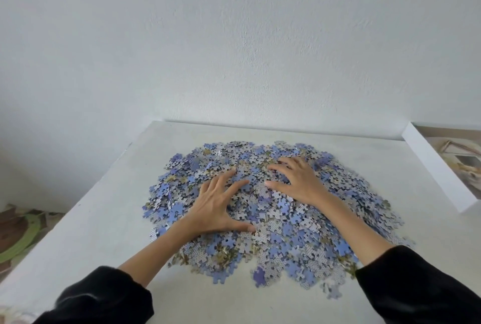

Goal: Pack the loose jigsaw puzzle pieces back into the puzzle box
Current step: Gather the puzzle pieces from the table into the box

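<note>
Head view is showing both hands lying palm-down on the pieces point(286, 240). The left hand point(218, 205) is spreading its fingers wide with the thumb reaching toward the other hand, and the right hand point(299, 182) is splaying the same way just ahead of it. Neither is pinching or holding anything. Pieces are lying in one broad, shallow spread under and all round both hands on the table point(104, 219), with a few strays sitting back by the right wrist. The box point(437, 170) is resting off beyond the outer side of the right hand, apart from the pieces; whether it is open cannot be told. Gathering looks to be the step in hand, with nothing packed yet. Doing it well is likely meaning drawing the outer pieces in under cupped palms so they are mounding between the hands, pressing lightly so none are bending or skating off the table edge. The box is probably wanting to be brought close beside the right hand before any scooping, and handfuls should be staying small enough that nothing is spilling.
</note>
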The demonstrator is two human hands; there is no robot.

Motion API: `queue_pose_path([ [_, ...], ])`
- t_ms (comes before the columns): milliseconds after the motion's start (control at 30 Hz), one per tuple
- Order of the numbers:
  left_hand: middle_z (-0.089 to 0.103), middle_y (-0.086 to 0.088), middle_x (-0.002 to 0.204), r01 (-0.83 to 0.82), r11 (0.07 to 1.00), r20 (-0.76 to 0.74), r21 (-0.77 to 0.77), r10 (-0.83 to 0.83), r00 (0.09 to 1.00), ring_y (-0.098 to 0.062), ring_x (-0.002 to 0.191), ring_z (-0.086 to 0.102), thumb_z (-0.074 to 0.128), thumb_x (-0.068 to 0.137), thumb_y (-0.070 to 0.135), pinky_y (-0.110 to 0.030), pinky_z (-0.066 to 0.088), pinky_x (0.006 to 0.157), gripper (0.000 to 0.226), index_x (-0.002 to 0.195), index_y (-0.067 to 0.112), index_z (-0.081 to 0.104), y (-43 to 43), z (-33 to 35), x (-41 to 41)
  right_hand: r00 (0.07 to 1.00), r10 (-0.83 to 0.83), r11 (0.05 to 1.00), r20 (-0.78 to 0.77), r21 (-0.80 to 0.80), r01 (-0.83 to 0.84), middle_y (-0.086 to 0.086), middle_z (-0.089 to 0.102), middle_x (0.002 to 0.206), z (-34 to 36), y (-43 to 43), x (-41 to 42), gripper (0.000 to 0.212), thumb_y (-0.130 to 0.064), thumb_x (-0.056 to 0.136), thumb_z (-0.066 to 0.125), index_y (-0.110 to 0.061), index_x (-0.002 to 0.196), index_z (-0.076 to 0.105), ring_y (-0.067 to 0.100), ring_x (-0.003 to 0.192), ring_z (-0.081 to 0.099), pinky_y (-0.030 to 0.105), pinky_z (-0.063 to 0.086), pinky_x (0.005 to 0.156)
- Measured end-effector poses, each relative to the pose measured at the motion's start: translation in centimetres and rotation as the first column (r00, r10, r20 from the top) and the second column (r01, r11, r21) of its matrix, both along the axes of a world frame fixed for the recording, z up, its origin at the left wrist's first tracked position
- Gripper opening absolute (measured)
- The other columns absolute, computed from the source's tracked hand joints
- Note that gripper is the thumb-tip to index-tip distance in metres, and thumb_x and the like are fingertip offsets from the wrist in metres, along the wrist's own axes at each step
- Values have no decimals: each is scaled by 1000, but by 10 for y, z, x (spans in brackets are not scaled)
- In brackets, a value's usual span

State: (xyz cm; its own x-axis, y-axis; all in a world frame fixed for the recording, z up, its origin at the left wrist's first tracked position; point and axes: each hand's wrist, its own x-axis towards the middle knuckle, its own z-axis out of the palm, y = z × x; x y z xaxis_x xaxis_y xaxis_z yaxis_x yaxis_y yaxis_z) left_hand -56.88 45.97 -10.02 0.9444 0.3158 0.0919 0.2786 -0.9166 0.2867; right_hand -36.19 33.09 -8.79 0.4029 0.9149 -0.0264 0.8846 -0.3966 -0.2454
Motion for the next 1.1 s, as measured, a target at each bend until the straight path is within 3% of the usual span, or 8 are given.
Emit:
queue_pose_path([
  [133, 18, 7, 152, 17, 999, -33, 31, -16, 999, -14, 136, 15, 20, 45, 99, -45, 13, 110, 114, 144, 43, 10, 4, 0, 2, 999, 44, 998, 10, 38, -44, -3, 43, 125, 3, -5, 0, 105, -91, 53, -11, -35, 120, 48, 18, 120, 38, 35, 36, 95],
  [267, 31, 7, 139, 43, 999, 23, 30, -44, 999, -8, 125, 23, 28, 48, 96, -34, 21, 100, 104, 138, 44, 27, 6, -2, 4, 997, 72, 997, -23, 33, -71, -3, 38, 124, 0, -16, -4, 105, -95, 50, -4, -34, 118, 48, 18, 121, 33, 37, 33, 100],
  [433, 30, 7, 136, 44, 999, 69, 0, -44, 997, -5, 121, 22, 37, 49, 94, -32, 23, 95, 92, 124, 41, 37, 6, -2, 4, 977, 162, 972, -140, -150, -183, -6, -10, 153, 4, -24, -4, 110, -93, 41, 35, -51, 140, 9, 22, 141, -8, 51, 5, 111],
  [533, 27, 7, 142, 45, 999, 60, 20, -46, 997, -5, 122, 20, 40, 49, 93, -33, 22, 96, 90, 122, 41, 36, 6, -3, 5, 980, 186, 959, -73, -205, -197, -7, -10, 154, 2, -21, -1, 119, -96, 34, 30, -50, 139, -3, 21, 141, -7, 49, 2, 111],
  [700, 36, 10, 129, 34, 999, 53, 26, -35, 998, -5, 112, 28, 33, 51, 95, -31, 29, 92, 92, 123, 38, 40, 8, -2, 6, 982, 181, 966, -61, -177, -189, -12, 18, 145, 9, -16, 1, 109, -91, 36, 38, -50, 136, 23, 20, 134, 13, 48, 19, 109],
  [800, 39, 9, 120, 36, 999, 59, 25, -37, 998, -4, 104, 29, 34, 52, 93, -26, 30, 86, 93, 127, 41, 41, 8, 1, 7, 980, 143, 983, -140, -99, -157, -13, 30, 129, 8, -16, -1, 81, -81, 42, 53, -45, 114, 45, 14, 126, 20, 47, 24, 108],
  [967, 43, 10, 106, 30, 999, 137, 38, -35, 990, -6, 98, 35, 47, 57, 86, -26, 31, 78, 70, 100, 32, 57, 6, 0, 5, 973, 130, 990, -192, -35, -139, -12, 33, 118, 5, -19, -3, 53, -66, 54, 62, -37, 97, 49, 11, 122, 22, 41, 24, 109],
  [1100, 46, 11, 122, 41, 998, 159, 49, -48, 986, -4, 114, 33, 47, 60, 84, -30, 30, 87, 66, 97, 30, 56, 6, -2, 5, 983, 117, 985, -144, -113, -133, -7, 4, 150, 2, -19, -3, 96, -80, 47, 51, -44, 134, 33, 19, 139, 2, 51, 10, 111],
])
